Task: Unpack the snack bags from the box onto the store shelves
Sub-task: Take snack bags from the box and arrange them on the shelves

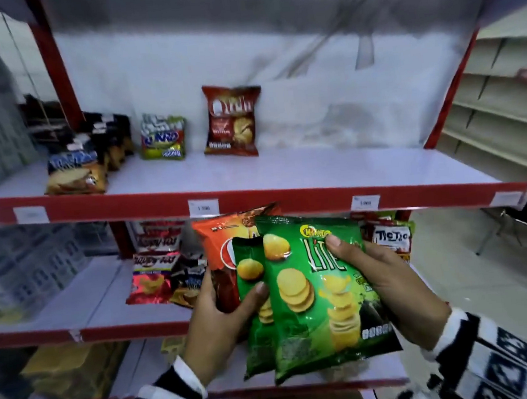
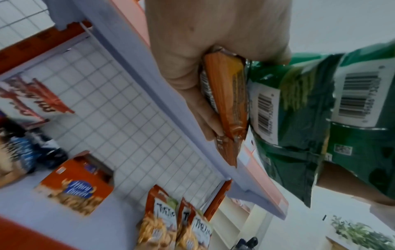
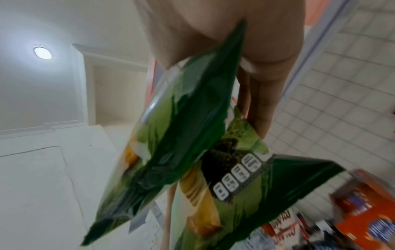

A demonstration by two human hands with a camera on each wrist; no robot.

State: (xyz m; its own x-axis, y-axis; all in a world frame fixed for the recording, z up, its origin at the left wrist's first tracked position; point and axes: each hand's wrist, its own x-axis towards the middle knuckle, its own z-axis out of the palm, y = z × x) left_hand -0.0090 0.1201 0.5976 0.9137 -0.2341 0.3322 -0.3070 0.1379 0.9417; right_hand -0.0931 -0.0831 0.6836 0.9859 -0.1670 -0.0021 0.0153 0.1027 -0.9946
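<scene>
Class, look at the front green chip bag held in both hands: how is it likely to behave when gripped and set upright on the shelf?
The front green chip bag looks puffed, so probably light for its size. Its glossy film crumples where the right hand pinches it, suggesting floppy, somewhat slippery handling. The dark red bag stands against the upper shelf's back, so it may likewise need support.

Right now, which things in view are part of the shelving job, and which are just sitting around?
In the job:
- front green chip bag, gripped by right hand
- second green bag and orange bag, held by left hand
- upper shelf, with free space

Just sitting there:
- dark red bag, already shelved
- price tags
- orange snack carton on a lower shelf
</scene>
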